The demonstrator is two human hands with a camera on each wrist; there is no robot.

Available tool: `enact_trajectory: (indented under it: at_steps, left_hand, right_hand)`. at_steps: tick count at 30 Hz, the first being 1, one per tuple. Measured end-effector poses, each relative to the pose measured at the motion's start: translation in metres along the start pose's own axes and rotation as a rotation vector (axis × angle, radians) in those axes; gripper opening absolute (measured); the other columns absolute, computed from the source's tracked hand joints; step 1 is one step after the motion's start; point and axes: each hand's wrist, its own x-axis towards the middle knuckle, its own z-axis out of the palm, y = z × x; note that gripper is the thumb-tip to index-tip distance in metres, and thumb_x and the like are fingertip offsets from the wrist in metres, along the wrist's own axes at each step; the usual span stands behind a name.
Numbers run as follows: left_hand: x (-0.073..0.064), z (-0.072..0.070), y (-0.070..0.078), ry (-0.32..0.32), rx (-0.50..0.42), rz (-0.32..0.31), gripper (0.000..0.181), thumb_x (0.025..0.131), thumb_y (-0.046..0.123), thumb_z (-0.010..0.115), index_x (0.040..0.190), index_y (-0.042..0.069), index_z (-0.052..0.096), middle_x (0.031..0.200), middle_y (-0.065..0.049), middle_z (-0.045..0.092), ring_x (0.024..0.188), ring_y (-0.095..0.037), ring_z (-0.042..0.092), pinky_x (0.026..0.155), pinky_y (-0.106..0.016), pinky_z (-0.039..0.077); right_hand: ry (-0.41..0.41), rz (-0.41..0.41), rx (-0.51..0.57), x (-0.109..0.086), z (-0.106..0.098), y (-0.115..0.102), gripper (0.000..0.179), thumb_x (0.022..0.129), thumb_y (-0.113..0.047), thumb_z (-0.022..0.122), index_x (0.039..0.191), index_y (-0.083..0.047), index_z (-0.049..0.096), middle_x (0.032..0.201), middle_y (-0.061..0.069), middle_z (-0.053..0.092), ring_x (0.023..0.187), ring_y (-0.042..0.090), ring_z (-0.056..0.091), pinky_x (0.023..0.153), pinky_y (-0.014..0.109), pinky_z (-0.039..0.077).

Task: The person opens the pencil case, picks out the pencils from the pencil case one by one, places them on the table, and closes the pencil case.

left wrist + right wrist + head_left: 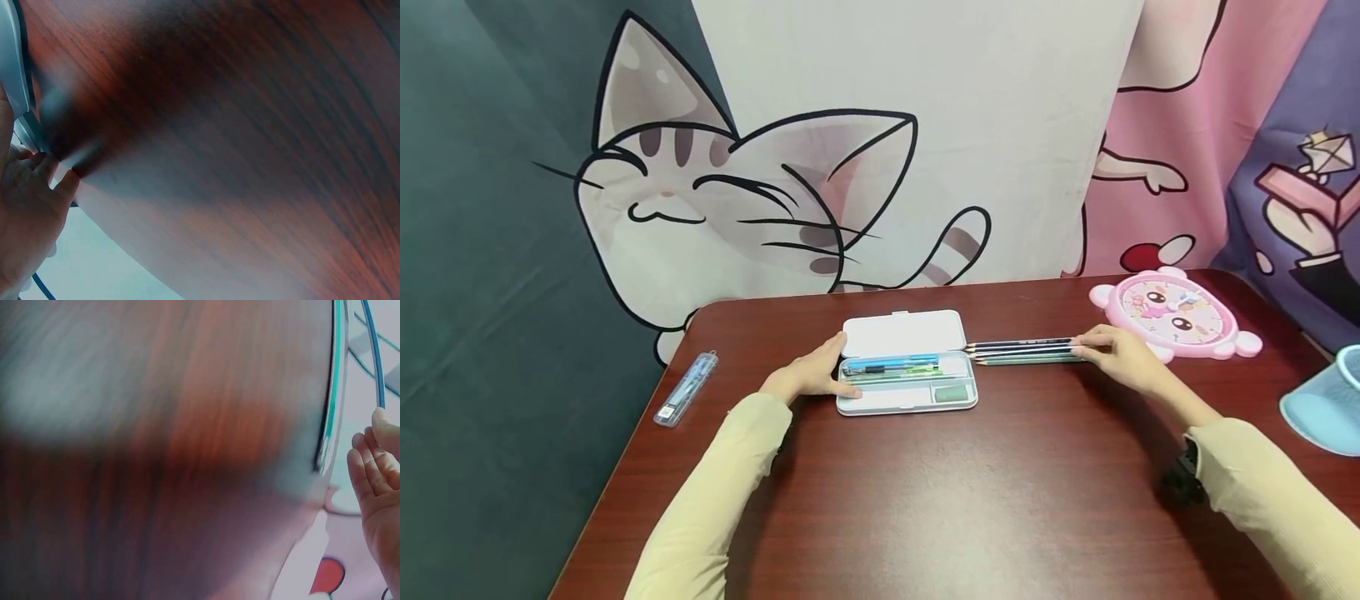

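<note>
An open white pencil case [891, 398] lies on the table, its lid [904, 333] folded back. Inside are blue and green pens [891, 367] and a greenish block [951, 393] like an eraser. My left hand [811, 372] rests against the case's left side, thumb over the tray's edge and fingers by the lid. In the left wrist view, that hand is partly cut off. To the case's right lie several pencils [1022, 351], tips toward it. My right hand [1116, 354] pinches a dark blue pencil [377, 356] by its end; a green pencil [332, 400] lies beside it.
A clear narrow box [687, 389] lies near the table's left edge. A pink animal-shaped clock [1176, 312] lies behind my right hand. At the far right is a light blue mesh holder [1326, 404]. Cartoon-printed cloth [1000, 133] hangs behind the table.
</note>
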Motion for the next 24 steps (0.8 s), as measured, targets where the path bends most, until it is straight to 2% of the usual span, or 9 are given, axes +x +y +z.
enact_trajectory:
  at_steps: [5,13,24]
  left_hand:
    - [0.000,-0.002,-0.002,-0.009,-0.005,0.004,0.114,0.074,0.054,0.068,0.147,0.003,-0.003,0.155,-0.014,-0.001,0.143,-0.026,0.003,0.114,-0.045,0.015]
    - [-0.001,-0.003,-0.001,-0.011,-0.001,0.003,0.113,0.075,0.052,0.068,0.146,0.002,-0.003,0.155,-0.013,-0.002,0.143,-0.026,0.004,0.113,-0.045,0.015]
    - [-0.001,-0.001,0.002,-0.010,-0.006,-0.005,0.112,0.075,0.053,0.067,0.147,0.003,-0.003,0.155,-0.013,-0.002,0.143,-0.025,0.003,0.114,-0.043,0.014]
  right_hand:
    - [0.031,-0.038,-0.001,-0.009,-0.002,0.012,0.009,0.073,0.000,0.072,0.082,0.000,0.072,0.076,0.009,0.067,0.075,-0.014,0.046,0.068,0.010,0.037]
    - [-0.008,-0.133,-0.073,-0.011,0.008,0.015,0.013,0.067,0.000,0.075,0.076,-0.008,0.071,0.075,0.002,0.065,0.074,0.009,0.058,0.068,0.009,0.038]
    - [0.033,-0.098,-0.106,-0.008,0.011,0.012,0.014,0.065,0.001,0.076,0.075,-0.006,0.070,0.075,0.004,0.063,0.069,0.010,0.054,0.063,0.015,0.038]
